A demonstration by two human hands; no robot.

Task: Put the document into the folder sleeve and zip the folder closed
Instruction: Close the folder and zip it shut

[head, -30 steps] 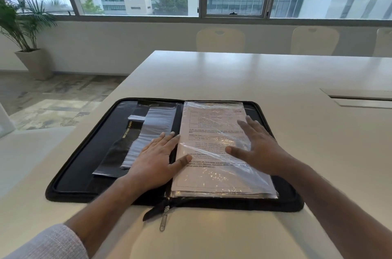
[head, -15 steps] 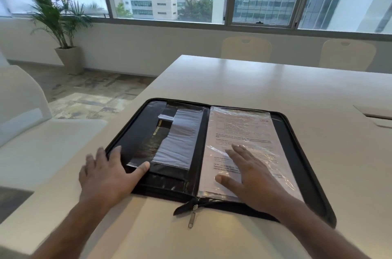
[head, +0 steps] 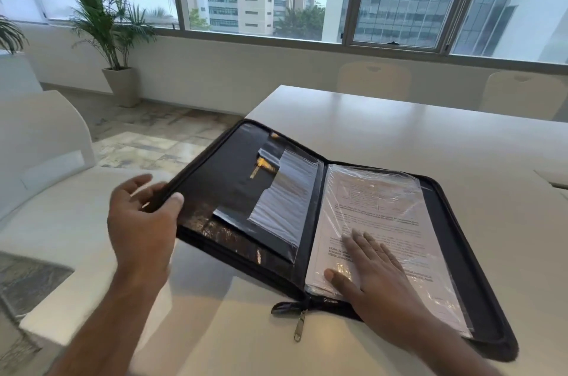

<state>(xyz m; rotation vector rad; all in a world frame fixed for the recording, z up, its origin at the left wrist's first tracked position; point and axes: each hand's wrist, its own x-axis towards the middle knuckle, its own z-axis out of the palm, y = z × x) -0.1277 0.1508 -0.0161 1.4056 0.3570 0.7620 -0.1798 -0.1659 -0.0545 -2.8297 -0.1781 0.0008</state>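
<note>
Left hand (head: 140,222) grips the outer edge of the folder (head: 233,191) cover, thumb on the inner lining, fingers curled around the rim, and holds that half tilted up off the table (head: 430,135). Right hand (head: 378,280) lies flat, fingers spread, holding nothing, pressing on the document (head: 378,215) low on the right half.

Step, as I read it: insertion looks done, closing is in hand. Sheet sits under the clear folder sleeve (head: 399,191), glare and wrinkles across the plastic, printed text readable through it.

Next move calls for:
- right hand out before the cover comes over, else it gets trapped
- cover folded fully onto the right half, edges lined up so the zipper teeth meet
- then the zipper pull (head: 298,329), which hangs off the near edge at the spine, slightly onto the table

Folder look: black, zip track round the whole perimeter, right half flat on the table near the person's edge. Left half carries dark pockets with a clear slip and a small gold mark. Sleeve plastic is loose at the lower corner; could snag in the teeth, my guess.
</note>
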